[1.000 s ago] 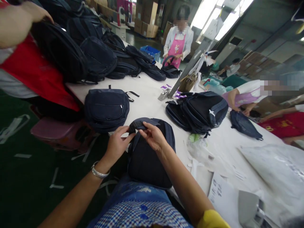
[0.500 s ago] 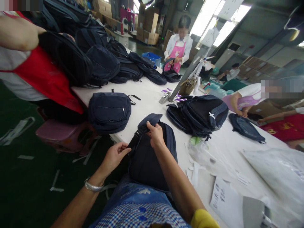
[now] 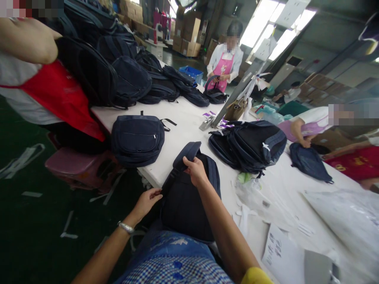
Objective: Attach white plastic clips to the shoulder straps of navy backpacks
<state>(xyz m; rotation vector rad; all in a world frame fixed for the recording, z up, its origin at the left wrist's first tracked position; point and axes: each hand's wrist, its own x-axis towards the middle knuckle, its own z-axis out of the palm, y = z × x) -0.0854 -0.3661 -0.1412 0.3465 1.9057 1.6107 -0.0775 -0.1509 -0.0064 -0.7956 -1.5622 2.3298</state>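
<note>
A dark navy backpack leans against my body at the table's near edge, its black panel facing up. My right hand is closed on the backpack's padded shoulder strap, which bends up in a loop. Lower down on the left, my left hand pinches the dark webbing below that strap, thumb against fingertips. The webbing's end is hard to see against the dark bag.
Another navy backpack lies at the table's left corner, and stacked ones sit to the right. A metal post rises mid-table. Plastic bags and a written sheet lie at right. Co-workers stand around; a pink stool is at left.
My left hand has moved slightly down, drawing away from the strap's buckle. My right hand keeps its hold on the shoulder strap, which now stands a little more upright.
</note>
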